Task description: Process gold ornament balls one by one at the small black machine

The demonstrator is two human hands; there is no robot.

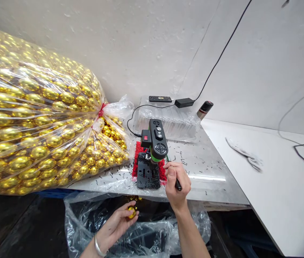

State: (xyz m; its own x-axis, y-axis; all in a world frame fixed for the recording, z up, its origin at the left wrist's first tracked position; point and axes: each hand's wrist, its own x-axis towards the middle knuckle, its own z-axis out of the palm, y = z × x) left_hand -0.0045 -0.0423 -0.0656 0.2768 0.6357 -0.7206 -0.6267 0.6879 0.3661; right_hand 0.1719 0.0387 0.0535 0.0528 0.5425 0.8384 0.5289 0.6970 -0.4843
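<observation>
Between the thumb and fingers of my left hand is a shiny gold ball, held over a clear plastic bag that hangs open below the table edge. More small gold balls show inside the bag's mouth. My right hand is wrapped round a black handle at the right side of a small black and green bench machine. A thin green piece shows above the fist; whether the handle joins the machine is hidden. Under the machine head lies its slotted black base plate.
A big tied clear sack of gold balls fills the left. Behind the machine lie a clear plastic tray, a black power adapter and a dark-capped bottle. Black shavings litter the metal table. A white glove lies at right.
</observation>
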